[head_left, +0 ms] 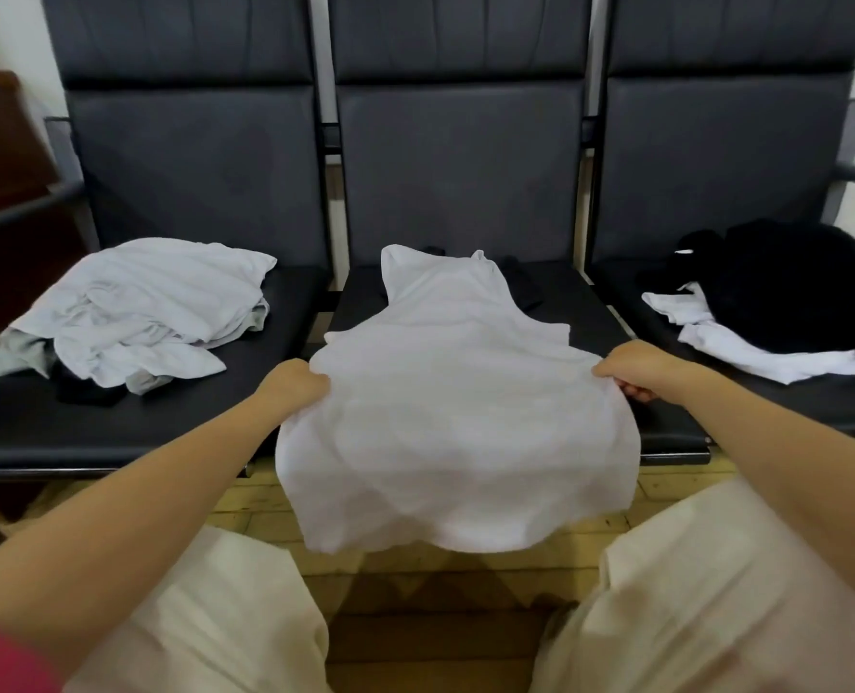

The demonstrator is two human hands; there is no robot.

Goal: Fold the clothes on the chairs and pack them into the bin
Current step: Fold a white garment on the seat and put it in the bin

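3 dark chairs (pixel 458 157) stand beyond my fingers. The white tank top (pixel 445 392) lies on the middle seat between my hands, hem overhanging; left hand (pixel 298 387) and right hand (pixel 635 367) pinch its sides. No readable writing.

3 dark chairs (pixel 458 157); 1 white tank top (pixel 445 407); 2 hands; 1 pale heap (pixel 150 312); 1 black garment (pixel 795 287); 1 white garment (pixel 745 350).
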